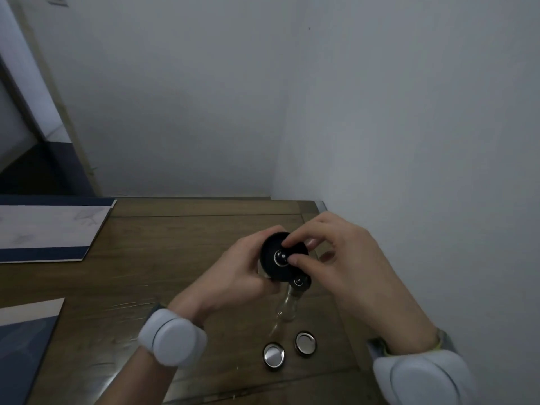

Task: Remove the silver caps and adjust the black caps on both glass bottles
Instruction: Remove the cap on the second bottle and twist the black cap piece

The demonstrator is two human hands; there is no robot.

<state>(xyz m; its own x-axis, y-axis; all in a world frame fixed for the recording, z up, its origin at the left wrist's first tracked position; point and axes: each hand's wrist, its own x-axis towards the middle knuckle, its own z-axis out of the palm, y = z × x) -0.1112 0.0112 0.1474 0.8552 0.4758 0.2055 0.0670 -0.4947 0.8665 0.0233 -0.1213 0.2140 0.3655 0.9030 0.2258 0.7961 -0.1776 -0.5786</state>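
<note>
I see my left hand [233,268] raised above the brown wooden table [181,258], fingers curled round a glass bottle topped by a round black cap [277,258]; the glass itself is mostly hidden behind the cap and the hand. My right hand [339,258] pinches at the small silver-ringed centre of that cap with thumb and forefinger. Just below it stands a second clear glass bottle [287,308] on the table, wearing its own smaller-looking black cap [299,282]. Nearer to me, two shiny silver round caps [274,355] lie side by side on the wood, apart from the bottles. Grey bands sit on both wrists. At far left lies a white and blue board [49,229].
</note>
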